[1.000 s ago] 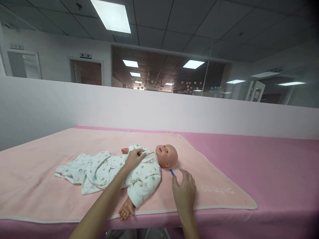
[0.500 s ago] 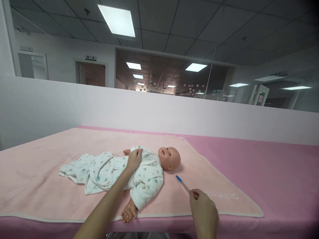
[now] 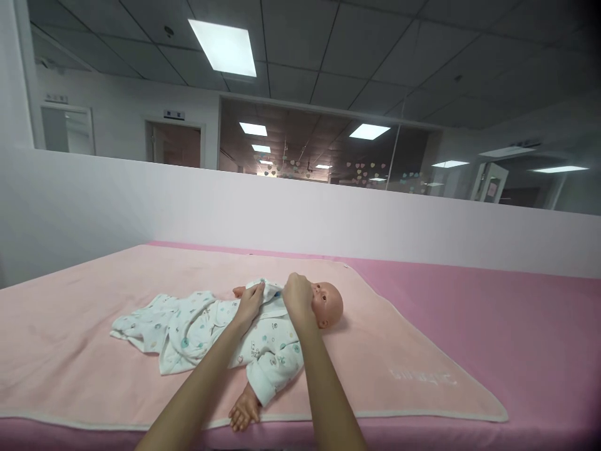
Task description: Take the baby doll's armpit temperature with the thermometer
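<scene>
A baby doll lies on its back, its head toward the right, in a white printed baby outfit. My left hand pinches the front of this outfit at the chest and holds the cloth up. Close by, my right hand is closed at the doll's collar, just in front of its chin. The slim, pale, blue-tipped stick that it held is now largely hidden by the fingers; a hint of blue shows beside them. One doll hand lies palm up near the front edge.
Under the doll is a peach blanket with a pale border, spread over a pink tabletop. A low white partition stands behind the table. Beyond it are doors, a window and ceiling lights.
My right hand has moved left and up with the blue-tipped stick, from beside the doll's head to its collar. My left hand stays on the chest cloth, which is now lifted more.
</scene>
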Motion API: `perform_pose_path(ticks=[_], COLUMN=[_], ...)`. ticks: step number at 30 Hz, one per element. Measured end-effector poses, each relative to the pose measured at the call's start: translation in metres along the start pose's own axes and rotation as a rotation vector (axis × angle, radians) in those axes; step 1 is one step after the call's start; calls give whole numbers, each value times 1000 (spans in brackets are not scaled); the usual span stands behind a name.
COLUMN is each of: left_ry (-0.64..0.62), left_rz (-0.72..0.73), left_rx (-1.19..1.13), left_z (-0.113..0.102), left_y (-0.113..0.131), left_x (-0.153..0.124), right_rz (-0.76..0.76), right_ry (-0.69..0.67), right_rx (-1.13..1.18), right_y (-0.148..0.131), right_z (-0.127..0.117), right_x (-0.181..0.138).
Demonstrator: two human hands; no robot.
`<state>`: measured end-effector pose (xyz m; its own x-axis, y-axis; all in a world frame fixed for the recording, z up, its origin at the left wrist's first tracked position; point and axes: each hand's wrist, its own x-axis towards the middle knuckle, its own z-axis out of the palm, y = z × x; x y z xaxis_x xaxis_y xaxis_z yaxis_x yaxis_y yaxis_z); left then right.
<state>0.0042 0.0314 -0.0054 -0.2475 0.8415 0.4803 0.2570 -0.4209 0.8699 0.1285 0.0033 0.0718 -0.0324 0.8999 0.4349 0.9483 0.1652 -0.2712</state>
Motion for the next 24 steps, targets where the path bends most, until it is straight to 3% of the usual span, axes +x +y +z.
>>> perform_pose_path(ticks=[5, 8, 11, 14, 19, 24], left_ry=[-20, -19, 5, 42, 42, -221], left_rz=[-9, -34, -146, -219, -122, -25], left_rx=[-58, -93, -85, 102, 371, 816], left_z=[0, 1, -1, -7, -15, -14], left_y=[6, 5, 4, 5, 2, -19], left_x=[-3, -2, 7, 23, 48, 52], right_rz=[2, 9, -18, -19, -29, -37], right_ry=[-41, -5, 6, 17, 39, 33], right_rx=[11, 18, 22, 24, 37, 48], right_y=[-7, -3, 1, 3, 4, 6], right_z=[58, 72, 75, 76, 81, 83], right_x=[14, 8, 6, 5, 3, 3])
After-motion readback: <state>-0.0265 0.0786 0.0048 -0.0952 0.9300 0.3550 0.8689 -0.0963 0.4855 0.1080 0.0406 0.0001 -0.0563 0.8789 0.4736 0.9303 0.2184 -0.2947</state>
